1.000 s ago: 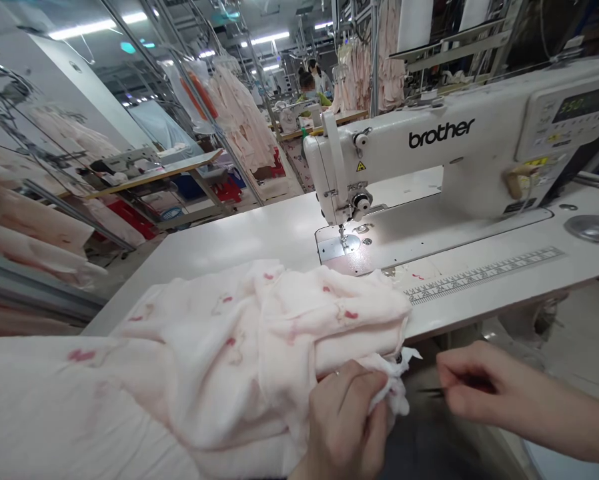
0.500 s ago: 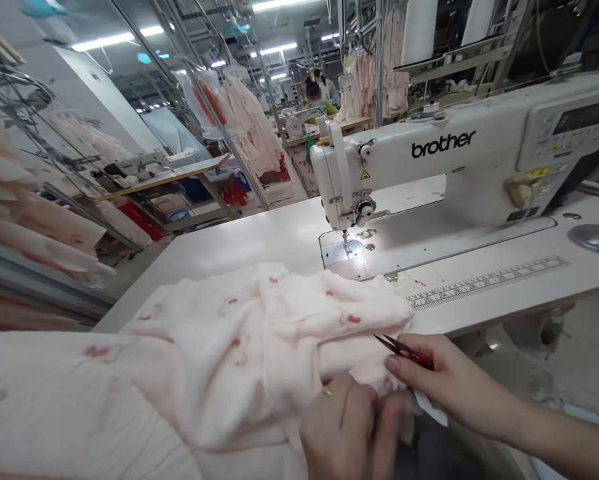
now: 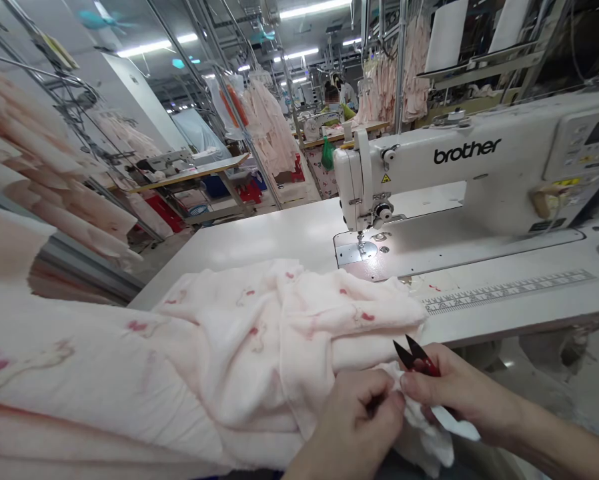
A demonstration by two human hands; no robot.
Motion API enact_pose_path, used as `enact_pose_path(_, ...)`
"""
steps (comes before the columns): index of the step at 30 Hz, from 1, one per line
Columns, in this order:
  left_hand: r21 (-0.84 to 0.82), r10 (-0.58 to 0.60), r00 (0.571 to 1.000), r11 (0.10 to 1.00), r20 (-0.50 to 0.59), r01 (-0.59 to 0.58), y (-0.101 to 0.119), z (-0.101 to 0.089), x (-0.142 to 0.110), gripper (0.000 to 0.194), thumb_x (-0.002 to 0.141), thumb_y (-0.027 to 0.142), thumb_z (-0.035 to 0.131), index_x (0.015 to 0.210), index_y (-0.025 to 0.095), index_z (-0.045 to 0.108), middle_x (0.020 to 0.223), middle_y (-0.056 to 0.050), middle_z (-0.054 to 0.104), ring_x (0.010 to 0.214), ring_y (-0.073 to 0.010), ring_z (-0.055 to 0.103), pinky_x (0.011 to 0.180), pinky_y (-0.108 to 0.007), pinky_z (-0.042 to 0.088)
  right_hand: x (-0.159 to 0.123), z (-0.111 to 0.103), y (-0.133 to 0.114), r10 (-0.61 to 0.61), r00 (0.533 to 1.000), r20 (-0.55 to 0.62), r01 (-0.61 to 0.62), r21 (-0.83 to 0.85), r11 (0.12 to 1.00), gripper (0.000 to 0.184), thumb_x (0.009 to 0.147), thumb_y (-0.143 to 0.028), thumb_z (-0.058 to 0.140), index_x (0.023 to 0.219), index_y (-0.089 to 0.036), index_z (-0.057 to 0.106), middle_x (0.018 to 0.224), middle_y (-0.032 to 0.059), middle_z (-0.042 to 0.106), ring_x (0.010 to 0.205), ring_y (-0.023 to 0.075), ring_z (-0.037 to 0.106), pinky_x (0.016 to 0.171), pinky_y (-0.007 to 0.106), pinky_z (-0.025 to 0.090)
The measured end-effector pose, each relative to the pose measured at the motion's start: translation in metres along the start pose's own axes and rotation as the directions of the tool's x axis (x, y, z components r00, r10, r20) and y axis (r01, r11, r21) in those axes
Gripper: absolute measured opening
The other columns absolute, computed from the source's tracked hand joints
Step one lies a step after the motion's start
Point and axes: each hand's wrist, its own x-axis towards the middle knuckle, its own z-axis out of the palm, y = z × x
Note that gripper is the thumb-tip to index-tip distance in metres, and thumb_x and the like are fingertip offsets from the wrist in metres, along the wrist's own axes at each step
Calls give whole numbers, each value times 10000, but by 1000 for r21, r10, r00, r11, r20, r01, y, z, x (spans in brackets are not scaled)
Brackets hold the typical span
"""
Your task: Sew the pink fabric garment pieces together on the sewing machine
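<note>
Fleece (image 3: 259,347) hangs over the front edge of the worktop (image 3: 259,233); your left hand (image 3: 349,427) pinches it tight, while your right hand (image 3: 459,393) closes around red snips (image 3: 419,358), blades apart, just beside it.

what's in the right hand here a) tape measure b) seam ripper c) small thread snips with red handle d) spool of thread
C: the right hand grips dark-bladed, red-handled thread snips, blades pointing away from the palm, next to the left hand pinching the pale pink printed garment.
</note>
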Motion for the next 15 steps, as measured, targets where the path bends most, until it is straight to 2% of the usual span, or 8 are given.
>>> enact_pose_path(3,-316,10,983,946,-183,-68,-14,13,3,385,781,451,481,543,153,429,491,32,350,485,-81,320,475,-205,294,3,10,4,55,992,-114,-31,206,978,361,669,-383,684,576,-148,426,477,-77,294,410,29,228,383,167,171)
enact_pose_path(5,-390,-21,959,916,-283,-95,-21,21,4,423,767,493,491,524,166,377,471,46,303,452,-71,275,435,-198,269,5,16,11,72,978,-196,4,364,931,389,621,-369,715,574,-165,387,480,-86,255,405,28,208,385,161,187)
enact_pose_path(6,-367,-12,946,923,-325,-115,-23,24,3,437,773,503,478,519,170,354,476,45,295,449,-71,267,426,-199,264,6,18,15,69,973,-219,32,425,905,404,604,-370,724,579,-172,372,480,-89,240,400,28,196,381,161,187)
enact_pose_path(8,-205,76,913,964,-400,-170,-24,26,2,430,812,476,431,520,172,345,508,29,320,478,-86,309,441,-210,293,7,18,20,52,974,-223,66,492,868,427,595,-370,734,586,-178,352,484,-91,225,400,29,188,384,160,194)
enact_pose_path(10,50,211,857,976,-470,-213,-24,27,0,372,855,379,391,547,170,386,548,11,350,538,-108,369,482,-222,337,8,15,22,45,979,-198,57,481,875,424,610,-368,736,589,-170,362,497,-88,229,414,29,200,396,156,201)
enact_pose_path(12,273,359,791,929,-496,-251,-24,27,-1,279,862,265,385,612,162,454,689,-36,436,633,-126,431,555,-244,394,8,10,21,42,984,-172,36,427,904,402,631,-379,731,602,-155,398,518,-80,248,430,27,217,408,151,203)
enact_pose_path(15,435,522,719,837,-459,-331,-26,30,1,160,839,145,374,769,152,518,1031,-121,438,831,-163,481,709,-307,445,6,3,20,28,988,-151,32,386,922,398,654,-418,711,625,-149,419,529,-74,268,428,24,208,399,151,176)
